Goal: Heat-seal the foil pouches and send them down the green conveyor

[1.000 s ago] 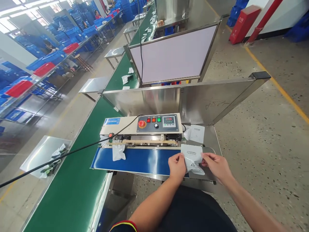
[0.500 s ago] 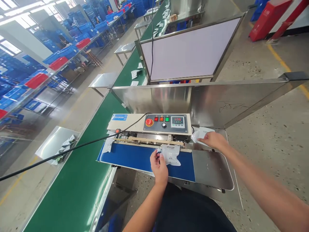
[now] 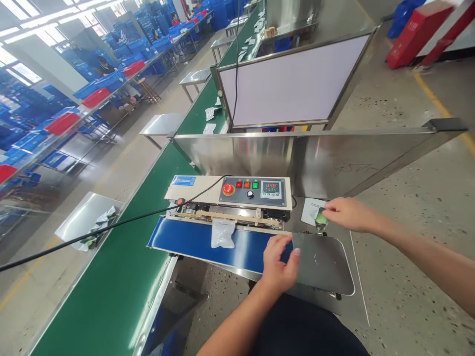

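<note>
A cream band sealer (image 3: 200, 190) with a control panel stands in front of me, its blue conveyor belt (image 3: 185, 242) along the near side. On the belt, a white pouch (image 3: 223, 235) hangs with its upper edge at the sealing strip. My left hand (image 3: 279, 263) hovers over the belt's right end, thumb and fingers apart and nothing in them. To the right of the machine, my right hand (image 3: 347, 213) pinches a small pouch (image 3: 321, 218) showing a green face. Beside that pouch a flat white packet (image 3: 308, 210) lies on the steel surface.
A black cable (image 3: 148, 217) crosses in front of the sealer. The green conveyor (image 3: 100, 282) runs along the left, with a steel side shelf (image 3: 77, 217) holding several pouches. A steel partition (image 3: 260, 158) rises behind the machine. People sit at distant benches.
The white pouch has travelled left along the belt, and my left hand has let go and moved right. Another pouch has left the belt's left end. A green-faced pouch now shows at my right fingers.
</note>
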`<move>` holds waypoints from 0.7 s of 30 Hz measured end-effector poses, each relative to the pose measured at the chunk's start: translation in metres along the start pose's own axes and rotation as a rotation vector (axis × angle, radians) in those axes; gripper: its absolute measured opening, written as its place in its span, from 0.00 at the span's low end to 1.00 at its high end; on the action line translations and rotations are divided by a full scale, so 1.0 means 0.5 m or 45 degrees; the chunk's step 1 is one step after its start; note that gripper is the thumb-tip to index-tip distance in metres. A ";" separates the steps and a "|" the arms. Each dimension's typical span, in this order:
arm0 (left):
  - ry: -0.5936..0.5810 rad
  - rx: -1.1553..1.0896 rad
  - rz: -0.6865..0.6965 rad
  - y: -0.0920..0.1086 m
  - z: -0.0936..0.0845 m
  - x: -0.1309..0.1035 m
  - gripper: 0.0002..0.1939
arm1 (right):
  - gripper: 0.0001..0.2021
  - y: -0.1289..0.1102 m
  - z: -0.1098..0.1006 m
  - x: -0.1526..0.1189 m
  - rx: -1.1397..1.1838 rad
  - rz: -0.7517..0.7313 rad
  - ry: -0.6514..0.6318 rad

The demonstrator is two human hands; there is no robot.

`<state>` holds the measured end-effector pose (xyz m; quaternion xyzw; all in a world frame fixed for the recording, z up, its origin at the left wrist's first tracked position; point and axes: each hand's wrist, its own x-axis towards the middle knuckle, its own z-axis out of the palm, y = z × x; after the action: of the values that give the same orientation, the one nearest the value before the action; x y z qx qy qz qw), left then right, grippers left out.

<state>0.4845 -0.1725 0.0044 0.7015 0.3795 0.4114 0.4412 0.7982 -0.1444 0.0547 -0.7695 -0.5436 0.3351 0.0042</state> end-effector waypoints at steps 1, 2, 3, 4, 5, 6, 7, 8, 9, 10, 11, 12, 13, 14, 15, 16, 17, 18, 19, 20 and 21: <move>-0.046 0.005 0.079 0.007 0.021 0.017 0.22 | 0.20 -0.001 -0.018 -0.038 0.112 -0.062 0.003; -0.091 0.001 0.147 0.015 0.040 0.033 0.25 | 0.20 -0.007 -0.031 -0.076 0.245 -0.124 -0.010; -0.136 -0.019 0.203 0.023 0.057 0.048 0.26 | 0.21 -0.015 -0.039 -0.111 0.381 -0.179 -0.039; -0.183 -0.054 0.245 0.032 0.070 0.060 0.23 | 0.21 -0.025 -0.042 -0.143 0.504 -0.221 -0.073; -0.227 -0.097 0.268 0.040 0.079 0.068 0.19 | 0.21 -0.035 -0.040 -0.170 0.608 -0.251 -0.097; -0.266 -0.137 0.276 0.047 0.084 0.073 0.14 | 0.21 -0.044 -0.033 -0.193 0.693 -0.270 -0.102; -0.303 -0.170 0.262 0.051 0.086 0.075 0.11 | 0.21 -0.050 -0.022 -0.211 0.765 -0.279 -0.083; -0.338 -0.193 0.235 0.053 0.085 0.073 0.11 | 0.21 -0.054 -0.006 -0.225 0.832 -0.279 -0.049; -0.375 -0.205 0.204 0.052 0.082 0.069 0.12 | 0.21 -0.055 0.013 -0.235 0.899 -0.267 -0.012; -0.417 -0.206 0.176 0.048 0.078 0.062 0.12 | 0.21 -0.053 0.034 -0.243 0.970 -0.241 0.019; -0.455 -0.202 0.158 0.042 0.073 0.055 0.13 | 0.22 -0.050 0.057 -0.249 1.047 -0.207 0.040; -0.485 -0.195 0.150 0.034 0.069 0.047 0.15 | 0.22 -0.045 0.080 -0.253 1.124 -0.168 0.050; -0.504 -0.186 0.148 0.026 0.065 0.040 0.16 | 0.22 -0.041 0.102 -0.257 1.197 -0.126 0.055; -0.512 -0.178 0.151 0.018 0.063 0.033 0.17 | 0.23 -0.037 0.122 -0.260 1.259 -0.085 0.068; -0.514 -0.179 0.148 0.012 0.060 0.028 0.16 | 0.24 -0.034 0.139 -0.264 1.304 -0.061 0.100; -0.508 -0.188 0.129 0.007 0.058 0.024 0.17 | 0.25 -0.034 0.154 -0.267 1.335 -0.065 0.157; -0.497 -0.202 0.087 0.005 0.055 0.021 0.18 | 0.26 -0.035 0.166 -0.271 1.353 -0.091 0.237; -0.482 -0.218 0.020 0.004 0.051 0.018 0.19 | 0.26 -0.039 0.176 -0.274 1.355 -0.128 0.327; -0.465 -0.236 -0.066 0.005 0.046 0.016 0.20 | 0.26 -0.044 0.187 -0.277 1.343 -0.164 0.407; -0.451 -0.253 -0.160 0.006 0.041 0.015 0.22 | 0.26 -0.052 0.198 -0.278 1.322 -0.186 0.467; -0.441 -0.268 -0.247 0.007 0.036 0.013 0.23 | 0.26 -0.061 0.210 -0.278 1.295 -0.179 0.511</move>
<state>0.5041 -0.1733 0.0042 0.6720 0.3187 0.2777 0.6081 0.6926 -0.2865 0.0556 -0.6811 -0.3517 0.4012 0.5016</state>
